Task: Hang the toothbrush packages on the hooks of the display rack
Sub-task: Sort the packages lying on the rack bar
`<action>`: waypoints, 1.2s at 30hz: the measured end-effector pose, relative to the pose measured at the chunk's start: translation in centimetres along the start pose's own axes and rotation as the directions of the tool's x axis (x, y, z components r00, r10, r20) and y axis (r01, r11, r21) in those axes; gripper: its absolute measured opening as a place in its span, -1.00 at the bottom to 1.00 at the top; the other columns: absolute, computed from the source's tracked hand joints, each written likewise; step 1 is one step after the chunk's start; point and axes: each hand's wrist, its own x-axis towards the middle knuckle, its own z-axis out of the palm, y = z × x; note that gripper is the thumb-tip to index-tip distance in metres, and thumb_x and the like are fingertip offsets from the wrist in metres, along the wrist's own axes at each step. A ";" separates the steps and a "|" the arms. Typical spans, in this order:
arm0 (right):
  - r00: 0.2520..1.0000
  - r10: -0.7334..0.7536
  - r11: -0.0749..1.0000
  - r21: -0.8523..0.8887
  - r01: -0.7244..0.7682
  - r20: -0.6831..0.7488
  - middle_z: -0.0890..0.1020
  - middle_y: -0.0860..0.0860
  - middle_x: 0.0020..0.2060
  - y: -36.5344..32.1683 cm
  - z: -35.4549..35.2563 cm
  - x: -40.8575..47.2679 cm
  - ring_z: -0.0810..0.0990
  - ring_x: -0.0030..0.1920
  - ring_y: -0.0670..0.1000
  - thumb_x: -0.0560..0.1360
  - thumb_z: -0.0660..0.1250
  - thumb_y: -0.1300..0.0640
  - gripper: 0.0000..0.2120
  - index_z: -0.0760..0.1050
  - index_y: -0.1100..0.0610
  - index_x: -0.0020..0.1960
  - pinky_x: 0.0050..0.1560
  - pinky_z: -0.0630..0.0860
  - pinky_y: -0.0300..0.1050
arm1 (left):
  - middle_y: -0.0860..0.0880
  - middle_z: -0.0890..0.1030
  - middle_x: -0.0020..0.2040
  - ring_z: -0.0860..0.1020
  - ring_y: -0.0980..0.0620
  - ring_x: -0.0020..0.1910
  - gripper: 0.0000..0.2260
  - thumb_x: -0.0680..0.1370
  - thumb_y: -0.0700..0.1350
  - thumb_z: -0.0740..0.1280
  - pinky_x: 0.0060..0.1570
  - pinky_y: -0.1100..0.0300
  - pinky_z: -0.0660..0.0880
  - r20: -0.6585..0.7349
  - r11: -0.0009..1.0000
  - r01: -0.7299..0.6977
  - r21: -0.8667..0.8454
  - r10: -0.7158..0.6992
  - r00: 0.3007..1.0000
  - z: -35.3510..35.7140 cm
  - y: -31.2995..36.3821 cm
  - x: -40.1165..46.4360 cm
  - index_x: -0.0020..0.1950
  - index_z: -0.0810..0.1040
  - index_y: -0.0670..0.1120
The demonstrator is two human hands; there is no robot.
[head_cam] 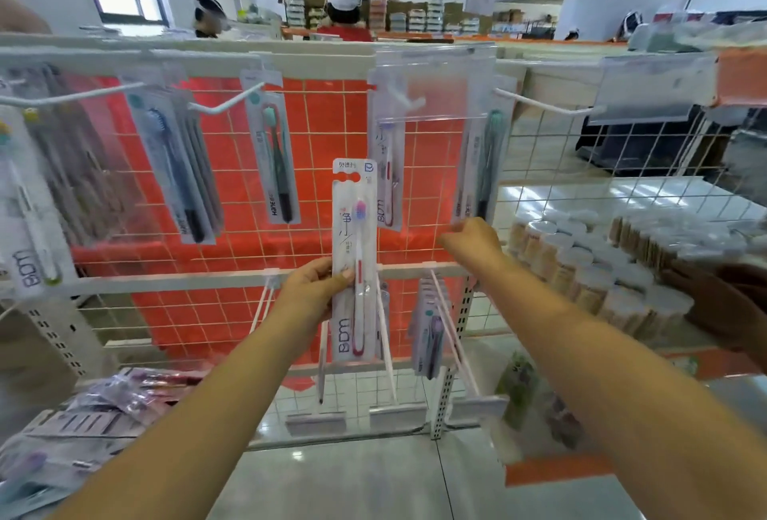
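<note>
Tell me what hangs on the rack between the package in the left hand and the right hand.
In the head view, a red-handled toothbrush package hangs between the held package in the left hand and the right hand.

The pack [354,262] in your left hand [315,287] is white, with grey lettering and a brush with a red-and-white handle and pink-to-blue bristles. Behind it, the grid [315,137] is white wire, a checked pattern over a red-orange backing [328,121]. The hanging pack [272,154] to the left holds a black brush with a teal head. The hooks [224,104] are white. The jars [581,270] on the right show tan contents under clear lids.
</note>
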 end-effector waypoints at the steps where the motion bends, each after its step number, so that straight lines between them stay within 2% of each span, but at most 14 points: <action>1: 0.999 -0.045 0.999 0.004 0.045 0.007 0.58 0.05 -0.10 -0.2 0.4 -0.7 0.56 -0.06 0.07 0.49 0.34 0.07 -0.77 0.54 0.20 0.06 -0.03 0.49 -0.07 | -0.10 0.65 -0.08 0.63 -0.03 -0.16 -0.82 0.53 -0.24 0.29 -0.10 0.03 0.60 0.001 1.000 -0.002 -0.003 0.002 1.000 -0.1 0.1 -0.2 0.13 0.55 -0.18; 8: 0.981 -0.182 0.980 -0.074 0.187 0.074 0.59 0.06 0.14 -1.7 2.7 -5.7 0.54 0.14 0.03 0.53 0.28 0.19 -0.74 0.53 0.17 0.21 0.12 0.43 -0.15 | -0.10 0.64 -0.08 0.61 -0.06 -0.12 -0.86 0.55 -0.27 0.27 0.02 -0.05 0.55 0.004 0.999 0.020 -0.044 -0.020 1.000 -1.3 0.6 -1.7 0.08 0.56 -0.17; 11: 0.978 -0.197 0.979 -0.029 0.200 0.074 0.58 0.02 0.08 -2.2 3.9 -7.7 0.55 0.04 0.00 0.52 0.30 0.20 -0.71 0.49 0.16 0.25 0.03 0.46 -0.21 | -0.09 0.64 -0.10 0.61 -0.04 -0.13 -0.88 0.55 -0.27 0.26 -0.02 -0.02 0.56 0.018 0.998 0.018 -0.063 -0.017 1.000 -2.1 0.8 -2.4 0.02 0.56 -0.13; 13: 0.977 -0.198 0.980 0.054 0.194 0.084 0.54 -0.02 -0.02 -2.6 4.9 -9.8 0.52 -0.12 -0.06 0.52 0.30 0.21 -0.66 0.44 0.14 0.29 -0.15 0.47 -0.26 | -0.09 0.64 -0.08 0.61 -0.05 -0.12 -0.88 0.54 -0.26 0.27 -0.03 -0.01 0.56 0.038 0.997 0.020 -0.069 -0.017 0.999 -2.7 1.0 -2.7 0.02 0.57 -0.12; 15: 0.969 -0.223 0.972 0.093 0.214 0.104 0.48 -0.02 -0.05 -3.0 6.0 -12.1 0.49 -0.13 -0.06 0.51 0.30 0.24 -0.56 0.34 0.10 0.36 -0.23 0.42 -0.30 | -0.08 0.65 -0.09 0.61 -0.04 -0.13 -0.87 0.54 -0.25 0.28 -0.08 0.03 0.57 0.050 0.997 0.016 -0.074 -0.013 0.999 -3.4 1.1 -3.0 0.03 0.57 -0.12; 17: 0.959 -0.261 0.962 0.111 0.248 0.115 0.47 0.00 -0.04 -3.3 7.3 -14.2 0.48 -0.06 -0.03 0.47 0.31 0.27 -0.43 0.22 0.07 0.42 -0.17 0.47 -0.25 | -0.09 0.65 -0.09 0.62 -0.05 -0.13 -0.85 0.54 -0.25 0.28 -0.11 0.05 0.58 0.058 0.996 0.015 -0.091 -0.010 0.998 -3.9 1.3 -3.4 0.08 0.56 -0.16; 19: 0.961 -0.248 0.962 0.149 0.229 0.125 0.46 0.02 0.03 -3.7 8.7 -15.6 0.48 0.00 0.00 0.43 0.34 0.30 -0.27 0.09 0.05 0.49 -0.10 0.50 -0.17 | -0.13 0.65 -0.06 0.62 -0.08 -0.10 -0.82 0.53 -0.26 0.29 -0.07 0.03 0.59 0.075 0.993 0.018 -0.116 -0.009 0.997 -4.5 1.2 -3.9 0.12 0.55 -0.20; 21: 0.963 -0.220 0.962 0.201 0.187 0.156 0.45 0.04 0.14 -4.0 9.9 -16.7 0.50 0.07 0.00 0.40 0.37 0.34 -0.20 0.03 0.03 0.50 -0.09 0.49 -0.24 | -0.11 0.66 -0.07 0.64 -0.05 -0.11 -0.82 0.53 -0.27 0.29 -0.10 0.07 0.60 0.086 0.991 0.017 -0.132 -0.006 0.996 -5.1 1.1 -4.5 0.10 0.57 -0.17; 23: 0.966 -0.205 0.962 0.213 0.170 0.158 0.45 0.07 0.25 -4.4 11.4 -17.9 0.55 0.08 -0.01 0.36 0.42 0.25 -0.16 0.00 -0.02 0.47 -0.01 0.56 -0.14 | -0.06 0.68 -0.12 0.65 0.00 -0.14 -0.83 0.53 -0.28 0.29 -0.16 0.14 0.59 0.085 0.990 0.005 -0.142 0.007 0.996 -5.5 0.9 -5.2 0.07 0.58 -0.14; 25: 0.972 -0.219 0.962 0.184 0.201 0.085 0.43 0.05 0.31 -4.7 12.8 -18.9 0.53 0.17 0.06 0.27 0.43 -0.06 -0.04 -0.12 -0.12 0.47 0.12 0.54 0.11 | -0.05 0.67 -0.11 0.64 0.02 -0.12 -0.82 0.52 -0.30 0.29 -0.14 0.17 0.58 0.075 0.988 -0.012 -0.155 0.024 0.997 -5.6 0.7 -5.9 0.09 0.58 -0.15; 27: 0.971 -0.235 0.946 0.240 0.217 0.047 0.40 0.02 0.34 -4.4 14.1 -19.1 0.50 0.24 0.08 0.23 0.37 -0.23 -0.01 -0.20 -0.24 0.45 0.14 0.52 0.18 | -0.04 0.67 -0.10 0.64 0.04 -0.11 -0.82 0.52 -0.31 0.29 -0.14 0.22 0.58 0.059 0.990 -0.043 -0.137 0.052 0.997 -5.7 0.5 -6.6 0.08 0.58 -0.15; 31: 0.966 -0.258 0.947 0.196 0.256 -0.013 0.42 0.03 0.30 -4.1 14.0 -20.2 0.52 0.17 0.05 0.43 0.37 0.09 -0.14 -0.15 -0.17 0.48 0.07 0.56 0.07 | -0.07 0.65 -0.10 0.63 0.02 -0.11 -0.86 0.54 -0.28 0.29 -0.11 0.22 0.60 0.067 0.991 -0.121 0.054 0.117 0.991 -6.4 0.6 -8.0 0.06 0.58 -0.19; 33: 0.964 -0.266 0.953 0.144 0.265 -0.017 0.36 0.03 0.32 -3.2 13.0 -20.3 0.47 0.16 0.00 0.47 0.35 0.18 -0.14 -0.19 -0.04 0.51 0.01 0.52 -0.19 | -0.06 0.64 -0.13 0.62 0.03 -0.15 -0.90 0.55 -0.24 0.29 -0.12 0.20 0.59 0.086 0.958 -0.165 0.233 0.149 0.985 -6.8 0.8 -8.6 -0.02 0.59 -0.13; 36: 0.959 -0.282 0.951 0.129 0.283 -0.026 0.29 0.02 0.35 -1.8 11.0 -20.3 0.37 0.10 -0.10 0.46 0.38 0.23 -0.08 -0.22 0.00 0.52 -0.25 0.35 -0.55 | 0.03 0.61 -0.15 0.59 0.08 -0.15 -0.90 0.56 -0.17 0.29 -0.07 0.21 0.54 0.091 0.771 -0.268 0.578 0.265 0.960 -7.5 0.9 -9.3 -0.02 0.60 -0.08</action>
